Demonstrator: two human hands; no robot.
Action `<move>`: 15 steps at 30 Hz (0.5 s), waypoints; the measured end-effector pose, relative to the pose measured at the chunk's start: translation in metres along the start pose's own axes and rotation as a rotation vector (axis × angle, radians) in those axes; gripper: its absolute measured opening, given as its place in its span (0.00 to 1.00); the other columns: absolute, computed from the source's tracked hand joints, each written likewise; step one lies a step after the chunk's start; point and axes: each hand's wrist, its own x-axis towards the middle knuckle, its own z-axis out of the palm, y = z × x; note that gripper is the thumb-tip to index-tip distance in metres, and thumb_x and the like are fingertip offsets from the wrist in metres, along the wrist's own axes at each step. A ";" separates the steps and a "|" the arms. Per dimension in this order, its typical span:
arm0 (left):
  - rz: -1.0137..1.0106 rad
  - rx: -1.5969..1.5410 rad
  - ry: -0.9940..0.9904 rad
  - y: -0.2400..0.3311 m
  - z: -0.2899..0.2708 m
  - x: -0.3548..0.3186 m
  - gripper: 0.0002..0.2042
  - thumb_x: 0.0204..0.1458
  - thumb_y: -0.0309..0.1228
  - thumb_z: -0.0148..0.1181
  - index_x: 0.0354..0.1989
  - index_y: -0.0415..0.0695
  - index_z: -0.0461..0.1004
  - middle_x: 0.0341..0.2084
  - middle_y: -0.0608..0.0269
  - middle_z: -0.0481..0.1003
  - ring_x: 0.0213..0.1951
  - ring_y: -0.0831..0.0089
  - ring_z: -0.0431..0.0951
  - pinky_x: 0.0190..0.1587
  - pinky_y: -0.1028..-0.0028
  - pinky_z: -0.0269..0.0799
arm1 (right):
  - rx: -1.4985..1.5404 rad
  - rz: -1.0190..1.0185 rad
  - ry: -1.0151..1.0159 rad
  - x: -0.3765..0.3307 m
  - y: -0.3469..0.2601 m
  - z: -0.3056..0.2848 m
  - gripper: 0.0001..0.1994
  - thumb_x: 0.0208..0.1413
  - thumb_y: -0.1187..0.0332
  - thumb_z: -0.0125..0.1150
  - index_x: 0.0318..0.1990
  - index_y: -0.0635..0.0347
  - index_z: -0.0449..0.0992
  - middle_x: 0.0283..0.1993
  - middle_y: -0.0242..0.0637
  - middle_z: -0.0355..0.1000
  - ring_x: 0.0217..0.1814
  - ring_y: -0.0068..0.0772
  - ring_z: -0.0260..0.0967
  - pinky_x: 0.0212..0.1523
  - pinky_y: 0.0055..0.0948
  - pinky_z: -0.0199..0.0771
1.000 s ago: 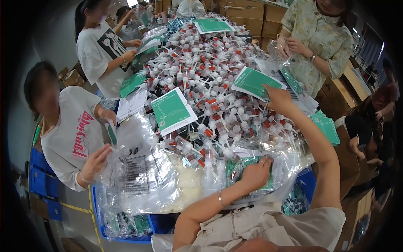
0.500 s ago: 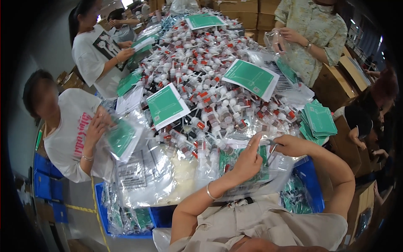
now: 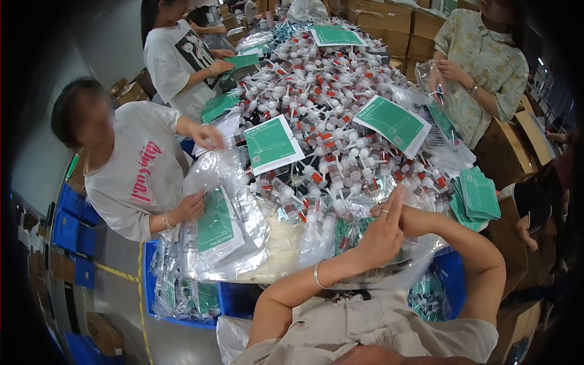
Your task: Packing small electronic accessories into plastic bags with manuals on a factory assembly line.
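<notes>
My left hand (image 3: pixel 378 240), with a silver bangle at the wrist, has its fingers stretched upward over a clear plastic bag (image 3: pixel 404 255). Inside or beneath the bag shows green printed material (image 3: pixel 353 234). Close against it, my right hand (image 3: pixel 410 220) comes in from the right with fingers bent toward the left hand. The left hand covers part of these fingers, so what they grip cannot be made out. Just beyond both hands spreads a large heap of small clear bottles (image 3: pixel 322 121) with white nozzle tips and red or dark bands.
Green leaflets (image 3: pixel 274 145) lie on the heap, and a stack of green cards (image 3: pixel 477 194) sits at right. Blue bins (image 3: pixel 453 286) of bagged items stand below the table edge. Co-workers stand at left and far right; the nearest holds a green leaflet (image 3: pixel 216 222).
My view has shifted, moving the scene rightward and down. My hands have come together over the bag. The near-left co-worker has lowered the leaflet and reaches one hand toward the heap.
</notes>
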 end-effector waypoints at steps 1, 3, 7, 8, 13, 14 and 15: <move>-0.001 -0.030 0.054 -0.007 0.000 0.000 0.35 0.41 0.14 0.43 0.63 0.31 0.41 0.63 0.38 0.44 0.61 0.42 0.52 0.52 0.63 0.64 | -0.096 0.059 -0.016 -0.007 -0.006 -0.012 0.16 0.47 0.72 0.55 0.45 0.67 0.66 0.45 0.48 0.66 0.45 0.42 0.67 0.46 0.33 0.65; 0.017 0.066 0.088 -0.031 0.011 -0.004 0.35 0.42 0.15 0.44 0.63 0.31 0.40 0.62 0.37 0.45 0.57 0.42 0.58 0.50 0.62 0.65 | -0.199 0.110 -0.037 -0.011 -0.027 -0.040 0.14 0.48 0.71 0.55 0.42 0.68 0.69 0.42 0.47 0.69 0.43 0.40 0.69 0.43 0.32 0.66; -0.319 0.143 -0.282 -0.041 0.025 -0.008 0.38 0.41 0.20 0.49 0.62 0.30 0.38 0.59 0.31 0.49 0.38 0.43 0.74 0.37 0.59 0.73 | -0.068 0.333 -0.088 0.006 -0.060 -0.075 0.08 0.51 0.70 0.56 0.33 0.65 0.75 0.28 0.40 0.73 0.30 0.39 0.71 0.34 0.31 0.70; -0.318 0.144 -0.275 -0.045 0.030 -0.013 0.38 0.41 0.20 0.49 0.62 0.30 0.38 0.59 0.31 0.49 0.38 0.43 0.74 0.37 0.59 0.73 | -0.146 0.255 0.036 0.020 -0.062 -0.076 0.08 0.51 0.69 0.56 0.34 0.65 0.74 0.29 0.41 0.73 0.31 0.40 0.71 0.34 0.32 0.70; -0.292 0.427 -0.484 -0.066 0.049 -0.021 0.40 0.40 0.23 0.52 0.63 0.29 0.38 0.59 0.30 0.50 0.27 0.49 0.76 0.29 0.58 0.72 | -0.407 0.007 0.257 0.108 -0.044 -0.059 0.08 0.50 0.69 0.56 0.36 0.63 0.74 0.37 0.42 0.71 0.38 0.44 0.69 0.39 0.36 0.68; -0.181 0.478 -0.432 -0.075 0.052 -0.029 0.40 0.39 0.24 0.53 0.62 0.27 0.39 0.59 0.29 0.51 0.25 0.50 0.76 0.25 0.59 0.72 | -0.480 -0.011 0.269 0.130 -0.036 -0.053 0.08 0.49 0.69 0.56 0.37 0.62 0.74 0.39 0.42 0.70 0.40 0.44 0.69 0.42 0.37 0.67; -0.186 0.478 -0.422 -0.075 0.053 -0.030 0.40 0.39 0.24 0.53 0.62 0.27 0.39 0.59 0.29 0.51 0.25 0.50 0.76 0.25 0.59 0.72 | -0.552 -0.103 0.328 0.152 -0.021 -0.048 0.08 0.49 0.69 0.56 0.37 0.62 0.74 0.39 0.41 0.70 0.41 0.44 0.69 0.44 0.39 0.66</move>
